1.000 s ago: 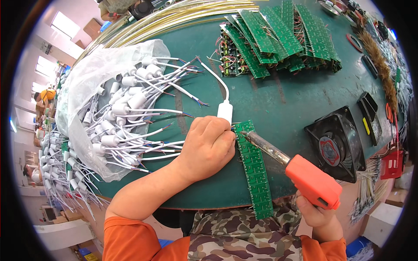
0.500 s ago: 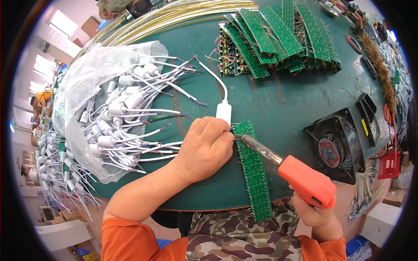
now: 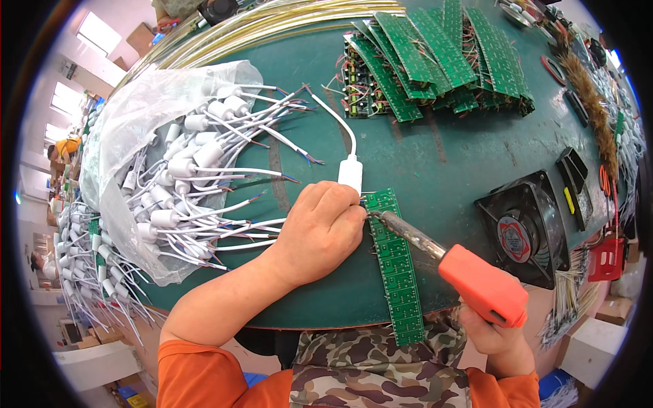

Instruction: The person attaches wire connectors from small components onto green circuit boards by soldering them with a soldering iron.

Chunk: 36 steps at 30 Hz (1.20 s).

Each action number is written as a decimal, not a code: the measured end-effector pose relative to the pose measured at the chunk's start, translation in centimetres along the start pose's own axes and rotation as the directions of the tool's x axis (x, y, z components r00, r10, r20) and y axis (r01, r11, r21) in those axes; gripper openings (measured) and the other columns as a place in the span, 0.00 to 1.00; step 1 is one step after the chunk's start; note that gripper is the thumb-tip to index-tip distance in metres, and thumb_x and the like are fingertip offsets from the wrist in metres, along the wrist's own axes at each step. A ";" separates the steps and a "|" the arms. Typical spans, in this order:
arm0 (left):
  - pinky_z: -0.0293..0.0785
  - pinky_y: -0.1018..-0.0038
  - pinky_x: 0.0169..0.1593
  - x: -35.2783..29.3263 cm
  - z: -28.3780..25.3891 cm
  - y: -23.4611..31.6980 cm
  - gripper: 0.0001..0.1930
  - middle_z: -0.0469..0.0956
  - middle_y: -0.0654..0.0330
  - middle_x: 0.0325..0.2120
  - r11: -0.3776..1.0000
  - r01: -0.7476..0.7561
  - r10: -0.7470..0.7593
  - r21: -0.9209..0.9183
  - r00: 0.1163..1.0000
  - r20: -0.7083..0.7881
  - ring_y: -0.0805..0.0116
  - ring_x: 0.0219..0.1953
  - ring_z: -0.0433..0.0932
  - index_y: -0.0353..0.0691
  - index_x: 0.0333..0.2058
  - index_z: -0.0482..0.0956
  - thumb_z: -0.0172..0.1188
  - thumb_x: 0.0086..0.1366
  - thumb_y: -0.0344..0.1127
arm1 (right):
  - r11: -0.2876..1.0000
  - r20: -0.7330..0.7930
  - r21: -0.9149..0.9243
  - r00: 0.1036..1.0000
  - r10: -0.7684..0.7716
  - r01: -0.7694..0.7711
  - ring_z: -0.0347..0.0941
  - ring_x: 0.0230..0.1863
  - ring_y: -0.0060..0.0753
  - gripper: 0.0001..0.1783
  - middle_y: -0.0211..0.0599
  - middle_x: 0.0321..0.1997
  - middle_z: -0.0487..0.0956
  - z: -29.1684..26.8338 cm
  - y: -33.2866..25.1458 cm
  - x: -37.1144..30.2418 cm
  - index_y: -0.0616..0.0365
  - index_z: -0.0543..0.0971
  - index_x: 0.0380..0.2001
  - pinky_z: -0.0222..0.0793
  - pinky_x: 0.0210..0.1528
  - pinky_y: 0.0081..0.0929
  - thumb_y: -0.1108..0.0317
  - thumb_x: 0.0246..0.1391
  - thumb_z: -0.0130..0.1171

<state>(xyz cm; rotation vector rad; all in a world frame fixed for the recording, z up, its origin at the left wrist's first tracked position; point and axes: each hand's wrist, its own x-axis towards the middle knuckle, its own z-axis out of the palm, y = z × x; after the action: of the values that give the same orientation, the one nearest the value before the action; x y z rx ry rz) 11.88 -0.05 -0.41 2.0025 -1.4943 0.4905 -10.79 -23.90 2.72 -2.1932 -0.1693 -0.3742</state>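
Note:
My left hand [image 3: 320,234] is closed at the upper left edge of a narrow green circuit board [image 3: 400,279]; what its fingertips pinch is hidden under the knuckles. A white cable connector [image 3: 350,174] sits just above those fingers, its cord curving up and away, with thin wires meeting the board's top end. In my right hand [image 3: 493,330] is a soldering gun [image 3: 483,284] with a red-orange handle. Its metal tip rests at the board's upper left corner, close beside the left fingertips. The board's lower end reaches past the table edge over a camouflage apron [image 3: 381,374].
On the left, a clear plastic bag [image 3: 129,109] spills white connectors with stripped leads. Stacked green boards [image 3: 435,61] lie at the back. A black fan [image 3: 524,231] stands right, near a black holder [image 3: 575,183]. Long yellowish strips [image 3: 272,27] run along the far left edge.
The soldering gun's handle has shifted very slightly to the right, while its tip stays at the same corner of the board. My left hand is almost still.

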 end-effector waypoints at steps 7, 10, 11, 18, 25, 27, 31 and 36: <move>0.74 0.63 0.40 0.0 0.0 0.0 0.15 0.72 0.56 0.35 1.000 -0.004 0.004 -0.005 1.000 0.000 0.54 0.35 0.74 0.36 0.32 0.75 0.68 0.44 0.18 | 0.999 -0.023 0.005 0.999 0.037 -0.036 0.84 0.42 0.45 0.31 0.47 0.47 0.83 0.0 -0.1 -0.6 0.69 0.77 0.54 0.80 0.45 0.36 0.73 0.45 0.73; 0.74 0.63 0.40 0.0 0.0 0.0 0.15 0.72 0.55 0.35 1.000 -0.004 0.004 -0.007 1.000 0.006 0.54 0.35 0.74 0.36 0.31 0.75 0.68 0.44 0.18 | 0.997 -0.030 0.031 0.997 0.065 -0.065 0.84 0.41 0.44 0.32 0.47 0.46 0.84 0.0 -0.3 -0.5 0.69 0.76 0.55 0.80 0.45 0.36 0.73 0.45 0.73; 0.74 0.63 0.40 0.0 0.0 0.0 0.15 0.72 0.55 0.35 1.000 -0.004 0.004 -0.007 1.000 0.005 0.54 0.35 0.74 0.36 0.31 0.75 0.68 0.44 0.18 | 0.998 -0.030 0.026 0.998 0.054 -0.053 0.84 0.41 0.44 0.32 0.46 0.46 0.84 0.0 -0.3 -0.4 0.69 0.76 0.55 0.80 0.45 0.36 0.73 0.45 0.73; 0.74 0.64 0.40 0.1 -0.5 0.1 0.14 0.71 0.55 0.35 1.000 0.005 -0.004 -0.029 0.999 0.041 0.55 0.36 0.74 0.35 0.32 0.77 0.68 0.45 0.18 | 0.999 -0.015 -0.039 1.000 0.010 -0.011 0.84 0.39 0.44 0.33 0.46 0.44 0.84 0.0 -0.4 0.0 0.69 0.75 0.56 0.80 0.42 0.36 0.73 0.45 0.73; 0.74 0.63 0.40 -0.1 -0.6 0.0 0.15 0.72 0.53 0.37 0.999 -0.020 0.022 -0.027 0.998 0.063 0.54 0.37 0.75 0.35 0.33 0.77 0.67 0.44 0.19 | 0.999 -0.033 0.033 0.999 0.021 -0.020 0.84 0.38 0.45 0.33 0.47 0.43 0.84 0.3 0.0 -0.1 0.69 0.74 0.55 0.80 0.42 0.36 0.74 0.45 0.73; 0.74 0.63 0.40 -0.2 -0.6 0.1 0.15 0.72 0.53 0.37 0.999 -0.019 0.021 -0.028 0.998 0.068 0.53 0.37 0.75 0.35 0.33 0.78 0.67 0.44 0.19 | 1.000 -0.034 0.029 0.999 -0.004 0.005 0.84 0.38 0.45 0.34 0.48 0.44 0.84 0.4 0.0 -0.1 0.70 0.74 0.56 0.80 0.41 0.36 0.74 0.44 0.73; 0.75 0.62 0.41 -0.2 -0.7 0.2 0.15 0.73 0.52 0.38 0.999 -0.027 0.029 -0.029 0.997 0.070 0.53 0.38 0.75 0.35 0.34 0.79 0.67 0.45 0.19 | 1.000 -0.036 0.005 0.999 -0.017 0.017 0.84 0.37 0.45 0.34 0.48 0.44 0.85 0.2 -0.5 0.3 0.69 0.73 0.56 0.80 0.41 0.35 0.75 0.44 0.73; 0.74 0.61 0.41 -0.3 -0.7 0.2 0.15 0.73 0.52 0.38 0.999 -0.044 0.046 -0.026 0.996 0.073 0.53 0.38 0.75 0.34 0.35 0.79 0.68 0.46 0.20 | 0.999 -0.021 -0.033 0.999 -0.035 0.034 0.83 0.36 0.42 0.34 0.45 0.41 0.85 0.2 -0.8 0.6 0.69 0.74 0.57 0.78 0.38 0.33 0.76 0.44 0.73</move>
<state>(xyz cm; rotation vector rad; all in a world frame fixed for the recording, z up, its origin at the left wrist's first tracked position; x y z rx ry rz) 11.65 0.60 -0.04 1.9915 -1.5852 0.4186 -10.33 -23.22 3.41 -2.2199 -0.1908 -0.4219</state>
